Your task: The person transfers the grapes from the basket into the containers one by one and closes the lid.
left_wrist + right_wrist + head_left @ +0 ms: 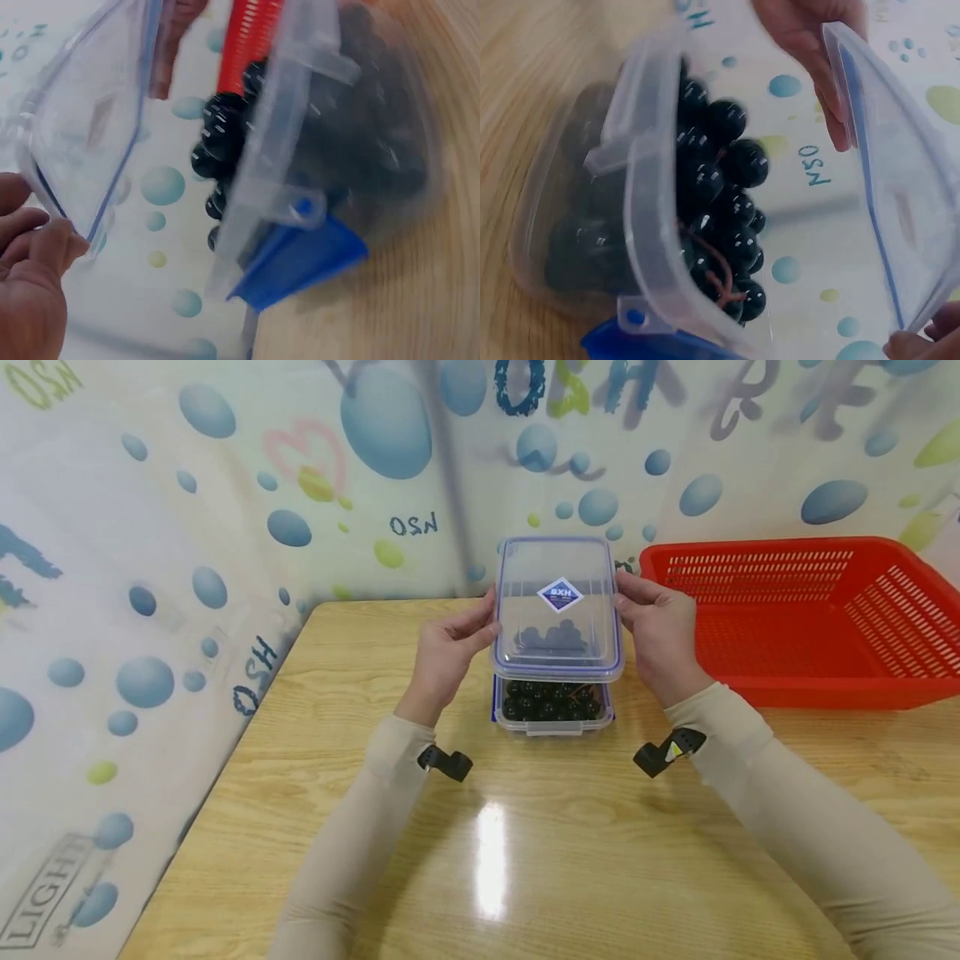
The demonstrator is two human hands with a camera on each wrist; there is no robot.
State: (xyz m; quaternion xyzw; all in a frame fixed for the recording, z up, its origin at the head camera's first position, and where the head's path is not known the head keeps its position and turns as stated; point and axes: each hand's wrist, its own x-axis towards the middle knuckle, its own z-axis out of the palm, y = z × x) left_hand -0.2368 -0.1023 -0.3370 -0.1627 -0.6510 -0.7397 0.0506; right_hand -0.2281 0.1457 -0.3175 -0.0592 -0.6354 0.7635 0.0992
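Note:
Both hands hold a clear rectangular lid [555, 635] with a blue seal and a blue diamond label, raised above a clear plastic container [555, 727]. My left hand [448, 652] pinches the lid's left edge; my right hand [660, 627] pinches its right edge. Dark round grapes [720, 180] on a brownish stem heap above the container's rim. A blue side latch [300, 262] hangs folded outward from the container in the left wrist view, and another blue latch [652, 342] shows in the right wrist view. In the wrist views, a gap separates lid and grapes.
A red plastic basket [825, 689] with slotted walls stands to the right, close beyond my right hand. The wooden table [360, 693] meets a patterned wall covering [225, 510] at the back and left.

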